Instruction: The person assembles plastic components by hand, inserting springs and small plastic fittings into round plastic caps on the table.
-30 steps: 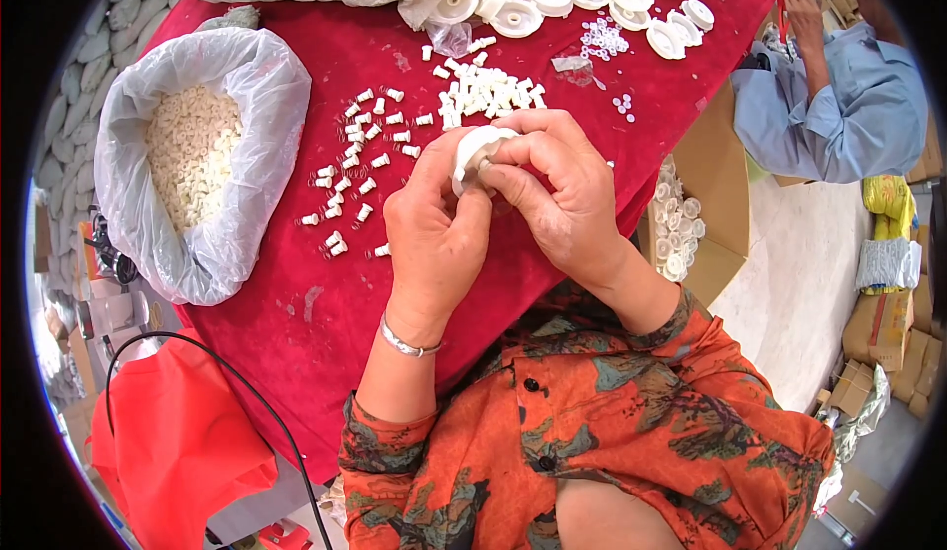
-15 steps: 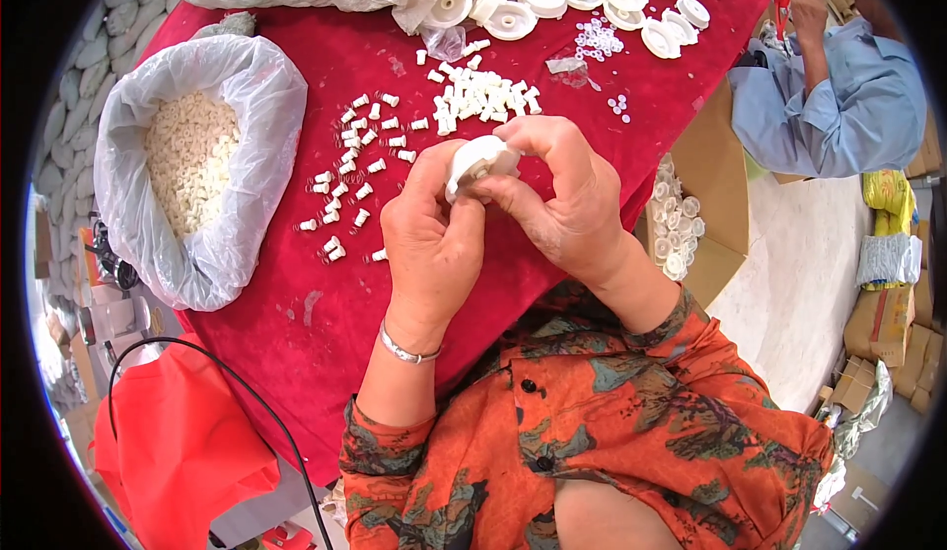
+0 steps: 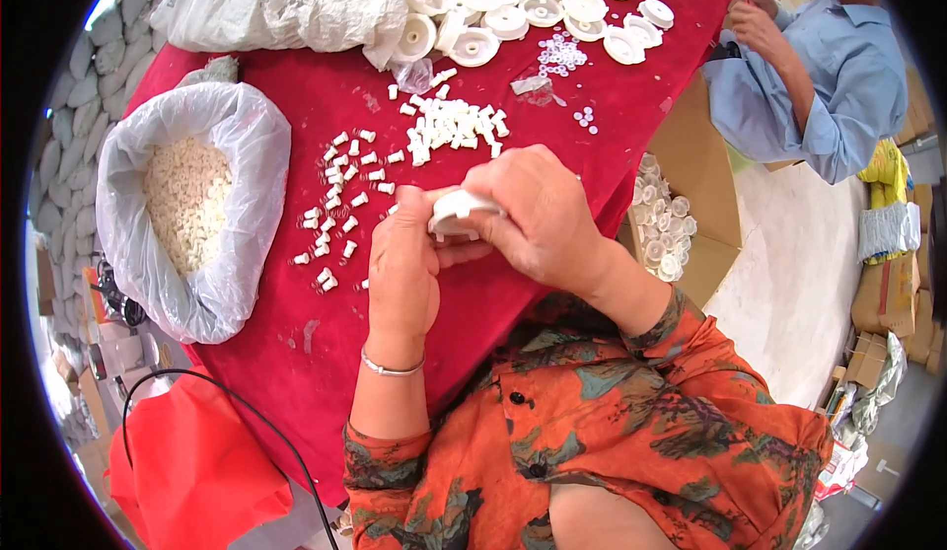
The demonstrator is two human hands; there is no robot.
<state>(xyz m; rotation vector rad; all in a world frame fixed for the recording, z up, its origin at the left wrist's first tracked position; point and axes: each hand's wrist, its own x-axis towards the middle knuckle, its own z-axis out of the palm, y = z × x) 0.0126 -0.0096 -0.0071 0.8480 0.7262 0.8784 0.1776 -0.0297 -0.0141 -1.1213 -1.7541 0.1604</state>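
Note:
Between my two hands is a round white plastic cap (image 3: pixel 456 210), held above the red cloth. My left hand (image 3: pixel 402 264) grips it from the left, with fingers reaching beneath it. From the right, my right hand (image 3: pixel 538 220) closes over its edge, thumb and fingers pressed on it. The cap's far side and part of its underside are covered by my fingers. Just beyond my hands lie a heap of small white plungers (image 3: pixel 454 126) and a looser group of small white pieces with springs (image 3: pixel 335 195).
A plastic-lined sack (image 3: pixel 266 155) of small cream pieces stands at left. White round caps (image 3: pixel 473 47) pile at the back beside a white woven sack (image 3: pixel 286 7). Small clear rings (image 3: pixel 562 55) lie nearby. A cardboard box (image 3: pixel 705 254) holds translucent cups at right, near another person (image 3: pixel 819 76).
The white cap has turned flatter and sits slightly lower and left. My right hand has rolled over it, and my left fingers have moved under it. The whole view has shifted somewhat.

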